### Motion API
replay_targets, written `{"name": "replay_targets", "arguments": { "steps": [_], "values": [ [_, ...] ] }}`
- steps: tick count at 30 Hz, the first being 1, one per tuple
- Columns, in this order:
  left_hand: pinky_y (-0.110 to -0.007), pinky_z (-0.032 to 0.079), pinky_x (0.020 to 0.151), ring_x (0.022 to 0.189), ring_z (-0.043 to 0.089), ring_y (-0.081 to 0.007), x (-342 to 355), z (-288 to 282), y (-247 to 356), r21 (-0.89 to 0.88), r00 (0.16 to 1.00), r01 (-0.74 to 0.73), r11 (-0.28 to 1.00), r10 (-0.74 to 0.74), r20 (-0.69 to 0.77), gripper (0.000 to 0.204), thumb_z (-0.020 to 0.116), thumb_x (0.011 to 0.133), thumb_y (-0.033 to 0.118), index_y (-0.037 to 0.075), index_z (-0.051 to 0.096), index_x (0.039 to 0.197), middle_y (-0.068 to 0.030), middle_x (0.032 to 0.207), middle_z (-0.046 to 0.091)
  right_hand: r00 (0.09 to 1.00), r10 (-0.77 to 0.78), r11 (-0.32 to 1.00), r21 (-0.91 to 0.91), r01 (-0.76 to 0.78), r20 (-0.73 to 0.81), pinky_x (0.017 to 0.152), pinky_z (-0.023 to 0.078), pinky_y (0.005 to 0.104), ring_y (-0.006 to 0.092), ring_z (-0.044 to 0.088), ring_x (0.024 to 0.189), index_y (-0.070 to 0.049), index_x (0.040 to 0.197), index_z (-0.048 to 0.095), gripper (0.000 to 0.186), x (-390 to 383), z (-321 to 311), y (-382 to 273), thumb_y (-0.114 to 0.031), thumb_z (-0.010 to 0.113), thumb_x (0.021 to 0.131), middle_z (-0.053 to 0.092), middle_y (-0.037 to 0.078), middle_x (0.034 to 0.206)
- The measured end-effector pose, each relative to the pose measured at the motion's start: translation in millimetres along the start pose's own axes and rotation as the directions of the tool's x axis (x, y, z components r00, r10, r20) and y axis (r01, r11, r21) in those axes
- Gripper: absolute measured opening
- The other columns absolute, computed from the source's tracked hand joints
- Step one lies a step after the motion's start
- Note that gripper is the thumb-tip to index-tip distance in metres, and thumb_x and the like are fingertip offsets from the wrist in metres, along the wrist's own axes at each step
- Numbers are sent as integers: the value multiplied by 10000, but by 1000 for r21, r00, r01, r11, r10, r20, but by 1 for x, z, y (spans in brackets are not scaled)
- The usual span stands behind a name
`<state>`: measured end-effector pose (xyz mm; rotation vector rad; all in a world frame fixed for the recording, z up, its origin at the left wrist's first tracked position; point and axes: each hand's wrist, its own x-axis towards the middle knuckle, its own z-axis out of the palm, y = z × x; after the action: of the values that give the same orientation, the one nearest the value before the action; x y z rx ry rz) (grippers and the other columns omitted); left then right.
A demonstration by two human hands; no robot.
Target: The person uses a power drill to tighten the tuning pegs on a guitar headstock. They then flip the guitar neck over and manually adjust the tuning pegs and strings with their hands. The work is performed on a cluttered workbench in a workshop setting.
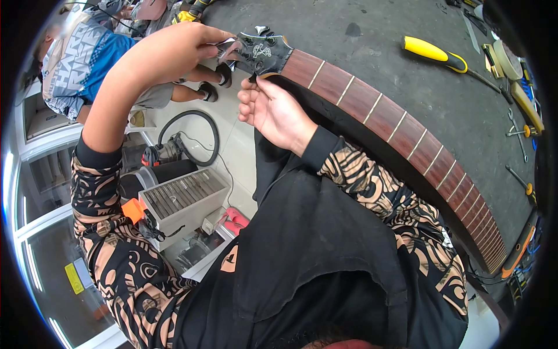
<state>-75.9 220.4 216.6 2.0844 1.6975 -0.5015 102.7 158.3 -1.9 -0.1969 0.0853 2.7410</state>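
A guitar neck with a reddish-brown fretboard and metal frets slants from upper middle to lower right. Its black headstock bears a pale emblem and several tuning pegs; no strings show on it. My right hand is palm up below the headstock, thumb and forefinger pinching a dark tuning peg at its near edge. From the left, my left hand reaches over to the headstock's tip, its fingers closed there. What those fingers grip is partly hidden.
On the dark bench lie a yellow-handled screwdriver, wrenches, a tape roll and an orange-handled tool. A person is at upper left. Below are a vacuum cleaner and a slotted box.
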Motion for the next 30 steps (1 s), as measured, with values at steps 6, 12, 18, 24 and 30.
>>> {"name": "replay_targets", "arguments": {
  "steps": [6, 12, 18, 24, 30],
  "values": [
    [-454, 566, 784, 851, 713, -336, -7, 3, -7, 326, 972, -175, 929, 216, -95, 702, 934, 786, 276, 159, 733, 1449, -125, 868, 672, 1000, -24, 999, 44, 24, 10, 859, 490, 370, 184, 550, 854, -117, 1120, 552, 362, -12, 15, -6, -382, 328, 1223, 545, 8, 905],
    [-455, 553, 841, 883, 680, -331, -5, 4, -5, 425, 947, -282, 860, 321, -21, 620, 762, 854, 96, 215, 740, 1462, -100, 862, 625, 998, -50, 996, 82, 46, 47, 865, 472, 376, 191, 502, 835, -148, 1037, 497, 390, -11, 15, -5, -396, 267, 1231, 502, 5, 880],
    [-426, 544, 859, 898, 673, -297, -2, 4, -6, 499, 919, -312, 808, 391, -58, 682, 818, 779, 196, 215, 748, 1457, -62, 879, 618, 997, -52, 997, 61, 49, 49, 858, 467, 375, 191, 493, 831, -154, 1028, 490, 404, -11, 17, -6, -407, 252, 1232, 495, 2, 872],
    [-429, 548, 873, 908, 676, -291, -4, 5, -10, 490, 923, -302, 818, 379, -65, 703, 811, 763, 196, 221, 745, 1462, -59, 891, 623, 999, -46, 999, 27, 45, 24, 852, 463, 367, 186, 493, 827, -157, 1023, 495, 406, -11, 18, -4, -421, 266, 1230, 496, 1, 872],
    [-418, 578, 818, 905, 719, -275, 2, 4, -11, 492, 929, -284, 823, 363, -70, 630, 940, 755, 316, 180, 805, 1355, -53, 901, 697, 998, -57, 998, 7, 57, 4, 847, 459, 367, 185, 490, 819, -158, 1017, 492, 408, -12, 21, -5, -430, 273, 1228, 484, -2, 862]
  ]
}}
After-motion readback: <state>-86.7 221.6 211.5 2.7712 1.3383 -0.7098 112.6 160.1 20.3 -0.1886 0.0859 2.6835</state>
